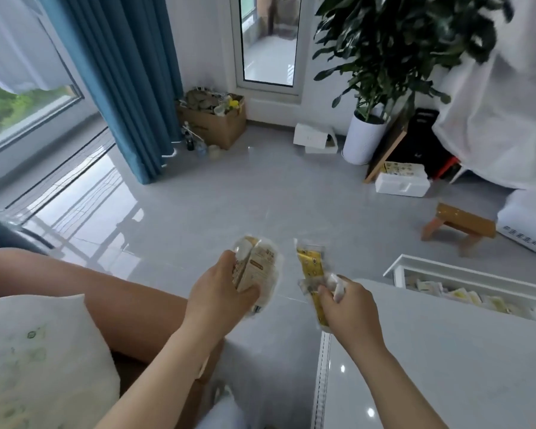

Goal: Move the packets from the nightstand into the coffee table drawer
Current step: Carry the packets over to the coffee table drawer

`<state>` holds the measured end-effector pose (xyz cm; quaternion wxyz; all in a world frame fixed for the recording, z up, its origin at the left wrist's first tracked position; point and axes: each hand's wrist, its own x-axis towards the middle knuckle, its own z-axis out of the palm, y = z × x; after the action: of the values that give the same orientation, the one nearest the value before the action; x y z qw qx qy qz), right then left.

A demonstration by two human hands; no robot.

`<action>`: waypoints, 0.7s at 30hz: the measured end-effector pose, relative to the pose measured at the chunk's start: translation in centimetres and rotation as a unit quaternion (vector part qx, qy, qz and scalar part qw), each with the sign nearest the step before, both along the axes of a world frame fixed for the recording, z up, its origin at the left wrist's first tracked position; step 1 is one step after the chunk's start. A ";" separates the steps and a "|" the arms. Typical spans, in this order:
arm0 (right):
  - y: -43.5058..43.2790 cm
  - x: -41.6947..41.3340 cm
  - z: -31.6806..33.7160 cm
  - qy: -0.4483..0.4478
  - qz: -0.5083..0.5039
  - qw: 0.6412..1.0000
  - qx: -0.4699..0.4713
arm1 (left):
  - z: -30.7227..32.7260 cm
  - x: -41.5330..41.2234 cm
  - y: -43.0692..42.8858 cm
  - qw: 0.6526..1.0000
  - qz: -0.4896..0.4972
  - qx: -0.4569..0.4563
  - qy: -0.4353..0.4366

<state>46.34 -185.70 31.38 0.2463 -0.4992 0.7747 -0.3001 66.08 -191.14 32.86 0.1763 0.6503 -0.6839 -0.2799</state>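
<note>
I can't read the print on the pale packets (259,270) in the left hand (220,292). They are blurred and the fingers cover their near side, so I can't count them. The yellow packet (310,274) in the right hand (344,301) is blurred too, and its middle is hidden under the fingers together with some crumpled clear wrapper. The coffee table top (446,366) hides the near part of the open drawer (464,271). The stored packets (458,295) are too small for me to tell apart. Both forearms run off the bottom edge. A white cloth (492,125) covers whatever stands at far right.
</note>
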 end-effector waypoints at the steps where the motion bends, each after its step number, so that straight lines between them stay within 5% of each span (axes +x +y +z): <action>1: -1.3 -0.5 -0.3 -0.001 -0.005 1.000 0.005 | -0.3 -0.7 -1.7 1.000 -0.009 0.002 -0.004; 10: -12.8 -4.9 -2.4 -0.016 -0.099 0.994 0.036 | -2.1 -6.8 -17.6 0.992 -0.127 0.010 -0.024; 21: -21.5 -13.1 -5.3 0.000 -0.267 0.961 0.071 | -3.5 -21.4 -32.7 0.938 -0.339 0.030 -0.065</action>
<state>33.24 -207.24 26.07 0.1926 -0.2556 0.8989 -0.2991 44.64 -223.80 29.39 0.0070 0.4016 -0.8650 -0.3008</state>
